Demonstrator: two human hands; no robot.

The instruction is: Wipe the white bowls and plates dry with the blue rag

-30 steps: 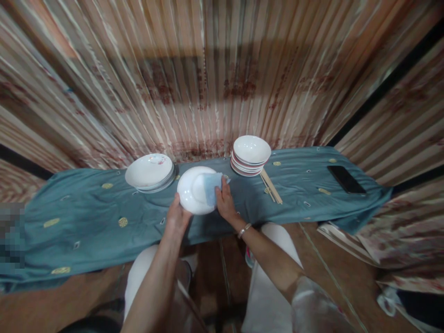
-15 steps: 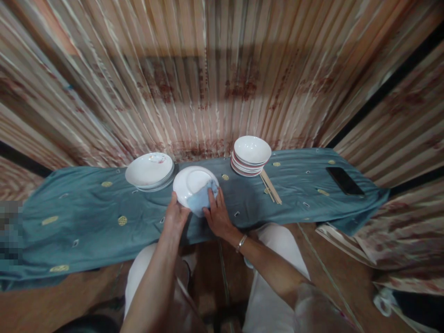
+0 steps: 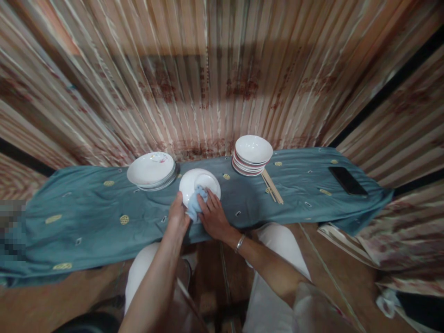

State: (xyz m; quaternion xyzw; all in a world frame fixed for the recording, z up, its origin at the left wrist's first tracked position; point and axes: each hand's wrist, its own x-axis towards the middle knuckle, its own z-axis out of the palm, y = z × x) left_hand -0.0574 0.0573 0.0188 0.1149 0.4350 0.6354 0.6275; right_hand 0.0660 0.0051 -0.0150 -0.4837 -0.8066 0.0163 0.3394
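A white plate [image 3: 189,181] is tilted in front of me, its ringed face, apparently the underside, toward me. My left hand [image 3: 178,215] grips its lower left rim, with some fingers hidden behind it. Against the plate's face my right hand [image 3: 212,213] presses a bunched light blue cloth [image 3: 197,202]. A bracelet circles the right wrist. Left of the plate stands a stack of white plates [image 3: 151,169], the top one with a floral print. To the right is a stack of white bowls [image 3: 254,150], some with red rims.
Wooden chopsticks [image 3: 272,186] lie beside the bowls. A black phone [image 3: 347,180] rests near the right end of the table, which is covered by a green cloth [image 3: 100,208]. A patterned curtain [image 3: 222,92] hangs right behind the table.
My right hand has drawn the cloth leftward across the plate, and the cloth is now more bunched. The plate and my left hand have shifted slightly right.
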